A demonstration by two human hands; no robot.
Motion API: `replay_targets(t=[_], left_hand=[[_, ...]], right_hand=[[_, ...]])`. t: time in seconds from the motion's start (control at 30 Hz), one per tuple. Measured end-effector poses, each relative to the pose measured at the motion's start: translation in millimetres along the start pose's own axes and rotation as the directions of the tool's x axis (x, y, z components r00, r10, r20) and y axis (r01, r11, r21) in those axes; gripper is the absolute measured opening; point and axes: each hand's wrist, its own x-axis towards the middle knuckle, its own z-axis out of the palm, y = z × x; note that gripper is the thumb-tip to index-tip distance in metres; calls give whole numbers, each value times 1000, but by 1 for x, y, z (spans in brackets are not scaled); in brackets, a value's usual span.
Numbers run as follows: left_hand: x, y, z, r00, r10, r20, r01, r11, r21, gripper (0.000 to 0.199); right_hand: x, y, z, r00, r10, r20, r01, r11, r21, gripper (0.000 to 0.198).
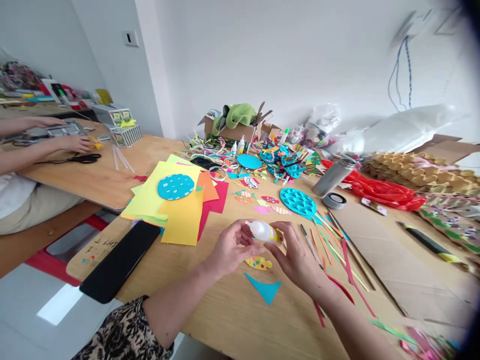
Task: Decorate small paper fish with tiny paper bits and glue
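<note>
A small white glue bottle (261,230) lies tilted between my two hands above the table. My right hand (296,255) is closed around its base, by the yellow label. At the nozzle end, the fingers of my left hand (233,248) are curled close against the bottle; whether they grip the tip is hard to see. Just below them is a yellow paper fish (259,263) with coloured dots, partly covered by my hands. Nearer to me rests a blue paper triangle (264,288). Several other paper fish (270,199) lie beyond the bottle, beside a blue scalloped disc (299,202).
Coloured paper sheets (182,220) and a black phone (120,261) lie at left. Paper strips (348,262), a craft knife (431,242), a tape roll (335,200), a steel flask (334,176) and cardboard (397,255) are at right. Another person's hands (77,144) work at the adjoining table.
</note>
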Motion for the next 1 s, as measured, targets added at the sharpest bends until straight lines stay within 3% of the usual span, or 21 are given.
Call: replay_targets(t=[0.1, 0.27, 0.33, 0.43, 0.5, 0.6, 0.7, 0.83, 0.93, 1.0], left_hand=[[1, -1, 3, 994, -107, 33, 112, 966, -232, 45], [2, -3, -1, 979, -188, 81, 205, 918, -338, 44], [2, -3, -2, 972, -207, 114, 236, 878, -416, 44], [1, -2, 0, 963, -222, 155, 270, 829, -490, 45], [1, -1, 2, 960, -227, 166, 281, 815, -507, 47], [0, 0, 4, 961, -232, 152, 277, 818, -504, 48], [-2, 2, 5, 963, -233, 134, 268, 841, -470, 48], [-3, 1, 5, 961, -241, 139, 273, 913, -304, 49], [-3, -4, 0, 987, -146, 73, 141, 988, 65, 25], [-2, -7, -5, 999, -25, 46, 6, 931, 364, 12]], right_hand=[[-6, -11, 3, 998, 56, -6, -55, 994, 95, 29], [-11, -12, 11, 976, 213, -32, -192, 927, 323, 33], [-12, -13, 17, 940, 340, -24, -268, 782, 563, 39], [-11, -20, 27, 863, 499, 72, -304, 401, 864, 50], [-9, -29, 31, 834, 538, 124, -274, 207, 939, 52], [-4, -42, 36, 806, 565, 178, -245, 43, 969, 50], [0, -47, 34, 792, 582, 188, -240, 13, 971, 44], [7, -30, 12, 738, 675, 2, -114, 121, 986, 33], [11, -10, -11, 698, 710, -97, -72, 204, 976, 30], [10, 1, -19, 680, 728, -89, -70, 186, 980, 29]])
